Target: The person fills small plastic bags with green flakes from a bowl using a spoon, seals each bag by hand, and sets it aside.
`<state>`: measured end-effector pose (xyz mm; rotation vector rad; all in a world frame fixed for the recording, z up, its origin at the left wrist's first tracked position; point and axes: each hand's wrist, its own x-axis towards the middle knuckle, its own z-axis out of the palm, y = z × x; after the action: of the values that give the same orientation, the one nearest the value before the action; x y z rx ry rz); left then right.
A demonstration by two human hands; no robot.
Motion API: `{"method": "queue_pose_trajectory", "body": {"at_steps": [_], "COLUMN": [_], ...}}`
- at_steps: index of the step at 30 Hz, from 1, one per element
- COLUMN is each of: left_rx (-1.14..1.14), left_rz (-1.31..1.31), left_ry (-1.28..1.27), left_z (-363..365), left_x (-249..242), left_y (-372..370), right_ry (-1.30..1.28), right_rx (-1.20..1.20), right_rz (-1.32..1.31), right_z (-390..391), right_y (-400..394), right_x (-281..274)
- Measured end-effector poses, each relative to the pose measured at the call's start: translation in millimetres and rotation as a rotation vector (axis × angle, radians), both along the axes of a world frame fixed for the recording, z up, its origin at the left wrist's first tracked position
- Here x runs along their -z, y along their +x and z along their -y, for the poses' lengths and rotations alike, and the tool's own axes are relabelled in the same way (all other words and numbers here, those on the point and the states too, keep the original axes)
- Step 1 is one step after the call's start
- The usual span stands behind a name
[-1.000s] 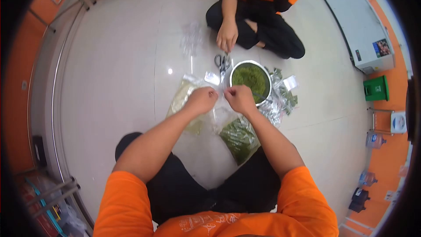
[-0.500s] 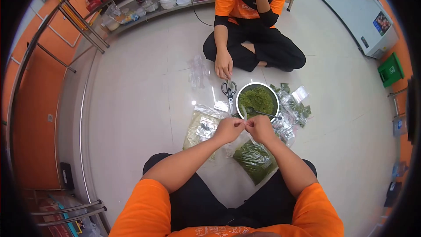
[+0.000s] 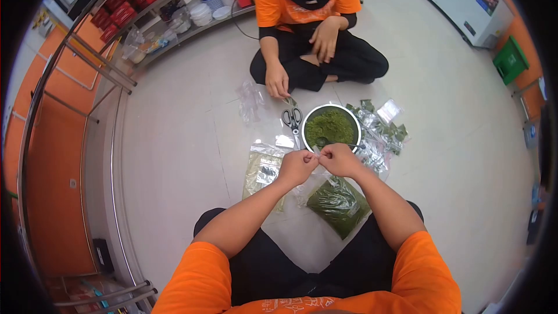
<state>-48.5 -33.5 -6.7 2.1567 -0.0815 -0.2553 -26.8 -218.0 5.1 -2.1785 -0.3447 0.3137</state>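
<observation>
My left hand point(image 3: 298, 167) and my right hand point(image 3: 339, 160) meet just in front of the bowl, fingertips pinched together. Between them is a small translucent piece of plastic point(image 3: 317, 150), seemingly a small plastic bag; my fingers hide much of it. Beyond them, the white-rimmed bowl point(image 3: 331, 105) contains crumbly green powder point(image 3: 329, 125) and a dark spoon point(image 3: 323, 141). A large clear bag of green powder point(image 3: 338, 206) lies below my right wrist. Left of my left hand is a flat clear bag with pale contents point(image 3: 254, 168). Black-handled scissors point(image 3: 293, 120) lie left of the bowl.
A co-worker point(image 3: 308, 6) sits cross-legged opposite, one hand point(image 3: 277, 81) holding a small green packet near the scissors. Small green packets point(image 3: 375, 122) are piled right of the bowl. Crumpled clear plastic point(image 3: 250, 102) lies on the left. A metal shelf stands at the back left.
The co-worker's raised hand has come down from the face to the lap. My hands remain pinched together on the plastic. The whole view has shifted slightly.
</observation>
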Motion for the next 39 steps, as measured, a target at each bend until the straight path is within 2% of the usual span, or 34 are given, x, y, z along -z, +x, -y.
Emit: {"method": "queue_pose_trajectory", "body": {"at_steps": [4, 10, 12, 16, 17, 19, 21, 24, 27, 30, 31, 34, 36, 37, 39], "left_rx": [0.003, -0.064, -0.139, -0.005, 0.010, -0.006, -0.069, -0.067, 0.024, 0.016, -0.010, -0.084, -0.124, -0.169, -0.261], "left_rz": [0.023, -0.023, 0.006, -0.061, -0.077, -0.143, -0.239, -0.388, -0.415, -0.351, -0.349, -0.326, -0.280, -0.273, -0.254], "left_ry": [0.024, 0.126, 0.062, 0.084, 0.065, -0.067, -0.299, -0.450, -0.425, -0.392, -0.290, -0.031, 0.074, 0.035, -0.044], "left_z": [-2, -6, -5, -9, -10, -8, -1, 0, -9, -10, -10, -8, -5, -5, -6], "left_x": [2, -12, -8, -6, -2, 3, 7, 5, 7, 19, 18, 5, -4, 5, 20], "left_y": [-2, 0, 1, 5, 6, 5, 4, 7, 10, 9, 8, 6, 4, 6, 9], "right_ry": [-0.007, -0.075, -0.077, 0.033, 0.026, 0.010, 0.028, 0.049, 0.051, 0.056, 0.060, -0.097, -0.104, -0.109, -0.037], "right_rx": [-0.075, -0.015, -0.001, -0.077, -0.020, 0.088, 0.070, 0.007, -0.032, -0.016, -0.009, 0.081, 0.082, 0.083, 0.043], "right_rz": [0.070, 0.302, 0.304, 0.205, 0.212, 0.228, 0.136, 0.083, 0.015, -0.006, 0.002, 0.288, 0.357, 0.392, 0.286], "right_z": [0, -9, -12, -8, -8, -9, -7, -6, -5, -4, -6, -12, -17, -19, -23], "right_y": [0, 0, -3, -6, -7, -6, -6, -5, -4, -6, -6, -8, -9, -11, -16], "right_x": [-3, 4, 7, 5, 4, 1, -9, -16, -23, -19, -16, -7, 0, 1, -5]}}
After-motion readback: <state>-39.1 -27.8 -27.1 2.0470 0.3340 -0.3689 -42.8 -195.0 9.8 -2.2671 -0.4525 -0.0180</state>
